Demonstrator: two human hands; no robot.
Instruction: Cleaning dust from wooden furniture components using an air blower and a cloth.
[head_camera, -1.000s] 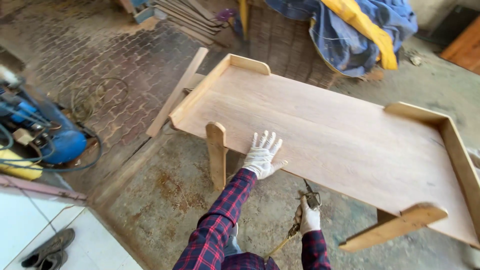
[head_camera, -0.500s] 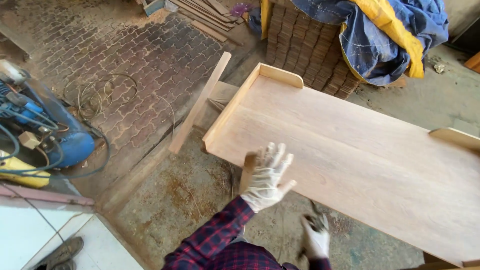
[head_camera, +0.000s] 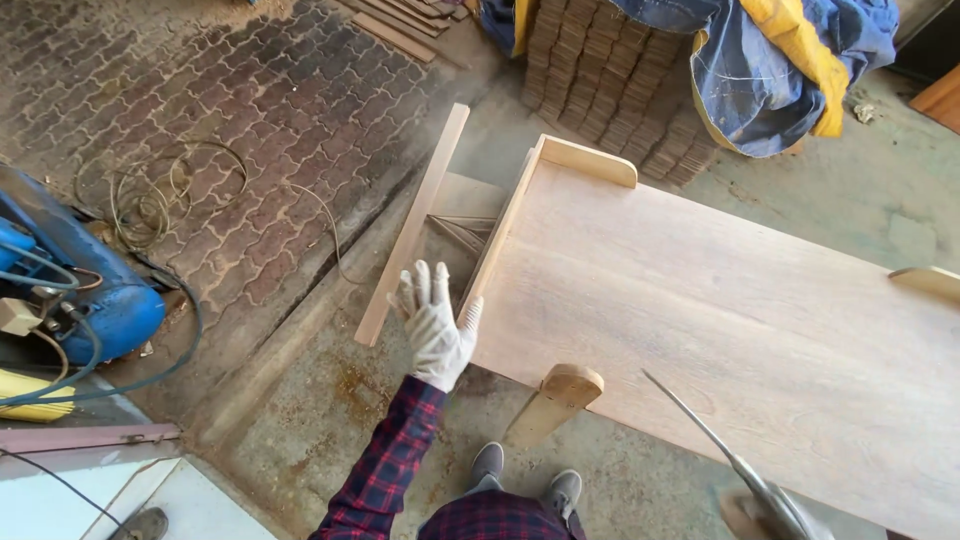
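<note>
My left hand (head_camera: 435, 330), in a white glove with a plaid sleeve, is spread open in the air beside the left end of a large wooden panel (head_camera: 720, 320). It holds nothing. The panel lies flat with short rounded legs (head_camera: 560, 395) sticking up at its corners. My right hand (head_camera: 775, 515) is blurred at the bottom right edge, closed around a thin metal tool (head_camera: 700, 430) whose rod points up and left over the panel. A loose wooden plank (head_camera: 415, 225) lies at a slant just left of the panel's end.
A blue compressor (head_camera: 95, 290) with hoses stands at the left, with a coil of wire (head_camera: 165, 190) on the brick paving. Stacked wood pieces (head_camera: 610, 90) under a blue and yellow tarp (head_camera: 770, 60) are behind the panel. My shoes (head_camera: 525, 470) stand on concrete.
My view has swung left and closer to the panel's left end. My left hand has lifted off the panel and moved left past its edge. My right hand has dropped toward the frame's corner.
</note>
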